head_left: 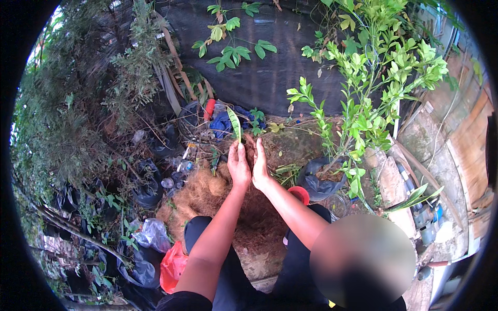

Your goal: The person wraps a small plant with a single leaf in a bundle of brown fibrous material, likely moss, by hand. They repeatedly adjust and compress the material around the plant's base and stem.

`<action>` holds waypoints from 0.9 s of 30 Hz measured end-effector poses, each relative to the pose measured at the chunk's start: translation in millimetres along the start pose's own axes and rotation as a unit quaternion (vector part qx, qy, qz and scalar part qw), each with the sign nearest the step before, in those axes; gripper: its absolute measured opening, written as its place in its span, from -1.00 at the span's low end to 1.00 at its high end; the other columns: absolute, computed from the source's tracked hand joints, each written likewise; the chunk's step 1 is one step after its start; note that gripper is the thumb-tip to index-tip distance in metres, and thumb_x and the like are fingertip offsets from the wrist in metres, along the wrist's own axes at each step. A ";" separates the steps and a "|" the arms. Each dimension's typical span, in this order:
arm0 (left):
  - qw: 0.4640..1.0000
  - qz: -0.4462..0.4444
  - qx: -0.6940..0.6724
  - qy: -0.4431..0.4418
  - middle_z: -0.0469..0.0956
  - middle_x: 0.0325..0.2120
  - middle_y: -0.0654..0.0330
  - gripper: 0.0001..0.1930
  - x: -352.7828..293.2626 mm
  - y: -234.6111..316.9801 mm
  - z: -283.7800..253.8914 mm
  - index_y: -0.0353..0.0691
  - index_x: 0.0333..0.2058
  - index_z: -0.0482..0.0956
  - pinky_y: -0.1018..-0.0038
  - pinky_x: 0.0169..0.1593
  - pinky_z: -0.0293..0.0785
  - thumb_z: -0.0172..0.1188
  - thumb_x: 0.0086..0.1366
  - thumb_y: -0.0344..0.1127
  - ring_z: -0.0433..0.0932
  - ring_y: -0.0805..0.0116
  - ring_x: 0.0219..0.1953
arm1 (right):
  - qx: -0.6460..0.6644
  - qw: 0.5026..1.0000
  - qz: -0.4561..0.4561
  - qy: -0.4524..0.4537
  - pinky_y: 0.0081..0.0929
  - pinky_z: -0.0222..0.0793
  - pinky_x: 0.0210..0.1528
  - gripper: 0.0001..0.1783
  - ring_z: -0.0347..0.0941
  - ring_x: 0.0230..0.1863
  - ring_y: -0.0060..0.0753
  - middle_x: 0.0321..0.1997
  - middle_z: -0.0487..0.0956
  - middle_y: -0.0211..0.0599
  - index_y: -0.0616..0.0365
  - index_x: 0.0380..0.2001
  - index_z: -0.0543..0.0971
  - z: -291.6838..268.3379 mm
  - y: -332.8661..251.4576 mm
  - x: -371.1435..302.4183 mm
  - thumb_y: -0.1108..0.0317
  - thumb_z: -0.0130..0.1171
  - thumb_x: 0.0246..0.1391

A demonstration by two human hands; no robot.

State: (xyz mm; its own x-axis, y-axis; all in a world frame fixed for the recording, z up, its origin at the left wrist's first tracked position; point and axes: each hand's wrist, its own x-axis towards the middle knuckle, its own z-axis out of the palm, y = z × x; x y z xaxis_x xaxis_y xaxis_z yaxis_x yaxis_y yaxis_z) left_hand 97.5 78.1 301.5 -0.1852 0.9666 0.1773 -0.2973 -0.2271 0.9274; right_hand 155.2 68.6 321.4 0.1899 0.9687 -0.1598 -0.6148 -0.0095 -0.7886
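Observation:
A small upright plant with one long, pointed green leaf (234,124) edged in pale yellow rises above my hands. Brown coconut fibre (250,146) is bunched around its lower part. On one side my left hand (239,167) cups the bunch, fingers extended upward beside the leaf. Opposite it, my right hand (260,167) presses with its palm turned inward. Both hands hold the bunch between them; the plant's base is hidden. Loose tan fibre (199,192) lies heaped beyond my left knee, and darker fibre (259,220) covers the ground between my legs.
A leafy shrub grows from a black plastic bag (316,179) at right, near a red pot (299,194). Another long-leaved plant (415,199) is farther right. A red plastic bag (174,267) sits by my left leg. Dark sheeting (270,67) stands behind. A blurred patch covers the lower right.

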 end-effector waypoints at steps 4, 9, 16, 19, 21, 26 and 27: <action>0.999 0.006 -0.026 0.021 0.59 -0.15 0.19 -0.65 2.1 3.8 5.0 -0.38 0.00 0.55 0.49 0.05 0.41 0.04 0.54 -0.16 0.48 0.48 -0.09 | -0.008 0.998 -0.059 -0.007 -0.27 -0.17 0.55 -0.15 -0.07 0.56 -0.35 0.60 -0.01 -0.33 -0.07 0.51 0.05 2.9 -21.2 -5.5 -0.30 -0.15 0.35; 0.999 0.041 -0.005 0.001 0.59 -0.20 0.27 -0.63 -2.1 0.5 8.8 -0.37 -0.04 0.57 0.54 -0.03 0.42 -0.03 0.57 -0.14 0.46 0.58 -0.15 | 0.003 1.000 -0.003 -0.001 -0.26 -0.10 0.52 -0.22 0.03 0.52 -0.35 0.55 0.15 -0.41 -0.15 0.48 0.17 -12.9 -22.9 2.7 -0.26 -0.06 0.33; 0.975 0.086 0.187 -0.085 0.48 0.11 -0.21 -0.42 -0.2 5.5 4.1 -0.48 0.09 0.48 0.21 0.33 0.18 -0.31 0.61 -0.02 0.40 -0.03 0.22 | -0.047 0.998 -0.028 -0.025 -0.33 0.26 0.29 -0.33 0.37 0.21 -0.35 0.21 0.49 -0.28 0.08 0.25 0.45 -13.7 -17.6 3.8 -0.15 0.17 0.27; 0.950 0.171 0.250 -0.077 0.48 0.09 -0.21 -0.41 -0.6 18.7 0.6 -0.43 0.06 0.51 0.09 0.37 0.06 -0.36 0.59 -0.03 0.36 -0.15 0.22 | -0.054 0.994 -0.079 -0.060 -0.37 0.47 0.15 -0.45 0.55 0.03 -0.37 0.06 0.61 -0.24 0.15 0.14 0.53 -0.1 -23.9 -12.9 0.03 0.30 0.22; 0.934 0.195 0.281 -0.101 0.49 0.03 -0.18 -0.44 0.2 29.5 -3.9 -0.39 0.05 0.51 0.04 0.32 0.10 -0.36 0.55 -0.04 0.38 -0.17 0.16 | -0.034 0.997 -0.046 -0.059 -0.35 0.58 0.04 -0.47 0.62 -0.04 -0.31 0.02 0.64 -0.10 0.29 0.07 0.56 6.6 -30.4 -25.0 0.23 0.43 0.11; 0.924 0.285 0.252 0.035 0.51 -0.16 0.02 -0.65 -4.4 35.0 5.4 -0.31 -0.20 0.55 0.17 0.09 0.22 -0.16 0.50 -0.20 0.45 0.02 -0.08 | 0.020 0.996 -0.024 -0.088 -0.39 0.61 -0.09 -0.56 0.64 -0.18 -0.32 -0.12 0.67 -0.11 0.38 -0.10 0.61 16.1 -32.8 -28.6 0.29 0.47 0.06; 0.915 0.311 0.255 0.033 0.49 -0.15 0.02 -0.68 -4.2 33.8 4.1 -0.32 -0.19 0.54 0.18 0.10 0.21 -0.14 0.49 -0.22 0.44 0.03 -0.07 | 0.023 0.996 -0.015 -0.084 -0.40 0.63 -0.15 -0.59 0.65 -0.24 -0.32 -0.18 0.68 -0.09 0.39 -0.15 0.62 14.0 -29.8 -26.1 0.31 0.48 0.04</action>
State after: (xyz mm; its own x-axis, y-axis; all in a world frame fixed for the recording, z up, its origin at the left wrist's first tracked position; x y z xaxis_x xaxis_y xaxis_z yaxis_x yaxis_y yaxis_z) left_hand 92.1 66.8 333.5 -0.2318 0.6567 0.7176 0.3566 -0.6290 0.6908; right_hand 157.9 47.1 357.4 0.0802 0.9963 -0.0312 -0.6453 0.0281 -0.7635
